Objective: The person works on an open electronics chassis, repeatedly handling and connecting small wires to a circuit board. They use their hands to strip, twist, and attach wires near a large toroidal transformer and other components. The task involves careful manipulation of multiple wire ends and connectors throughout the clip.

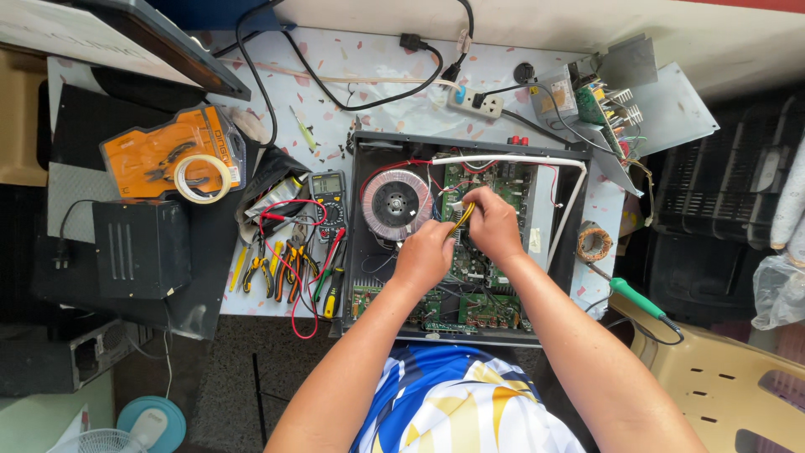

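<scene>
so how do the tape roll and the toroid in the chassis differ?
The tape roll is a thin pale ring with a wide open middle; the toroid is a thick ring, pale with pinkish bands and a dark hub. The tape roll lies loose on an orange case left of the chassis; the toroid sits inside the chassis with wires leading from it, near the left hand. Both are round and lie flat.

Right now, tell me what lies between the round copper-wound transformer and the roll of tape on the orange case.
In the head view, a multimeter with red leads lies between the transformer and the tape roll, beside a dark pouch.
</scene>
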